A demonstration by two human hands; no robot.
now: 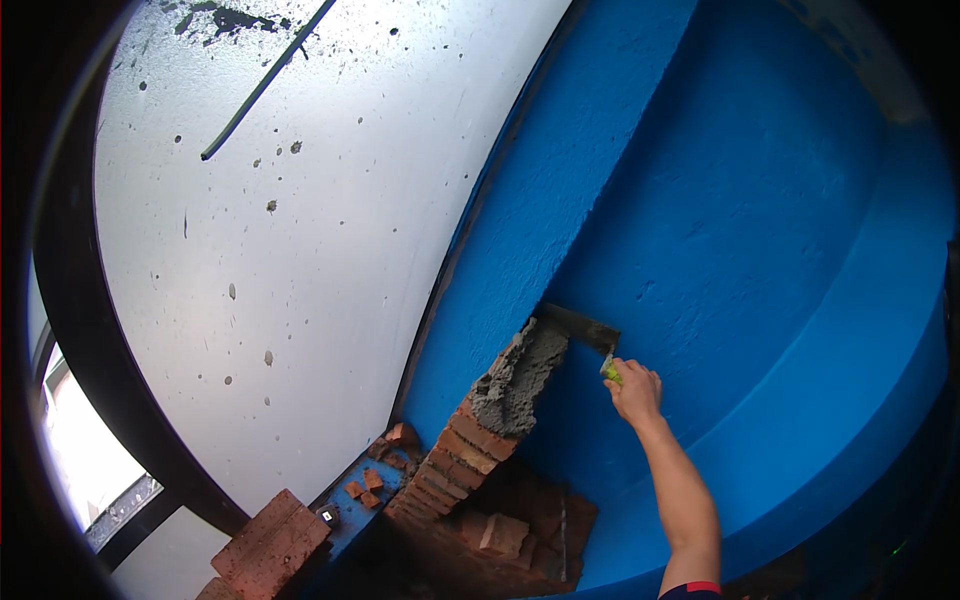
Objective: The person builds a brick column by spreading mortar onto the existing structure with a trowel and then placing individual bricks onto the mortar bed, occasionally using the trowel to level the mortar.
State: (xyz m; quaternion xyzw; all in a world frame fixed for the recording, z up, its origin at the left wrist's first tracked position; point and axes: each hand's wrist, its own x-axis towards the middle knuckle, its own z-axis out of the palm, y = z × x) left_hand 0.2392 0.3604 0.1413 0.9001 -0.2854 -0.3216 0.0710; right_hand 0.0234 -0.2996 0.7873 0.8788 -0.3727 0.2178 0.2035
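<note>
My right hand (637, 390) is closed round the yellow-green handle of a trowel (583, 326). The trowel's grey blade reaches left from the hand and meets the far end of a bed of wet grey mortar (522, 383). That mortar lies thick and rough along the top of a narrow brick wall (458, 462), which stands against the blue painted wall (560, 190). Whether the blade's edge presses into the mortar or just rests beside it is hard to make out. My left hand is out of the picture.
Large red bricks (272, 545) are stacked at the lower left, with a small dark object (328, 515) next to them. Broken brick pieces (368, 482) lie on a blue ledge. More bricks (505, 536) sit low behind the brick wall. A mortar-spattered white panel (300, 230) rises on the left.
</note>
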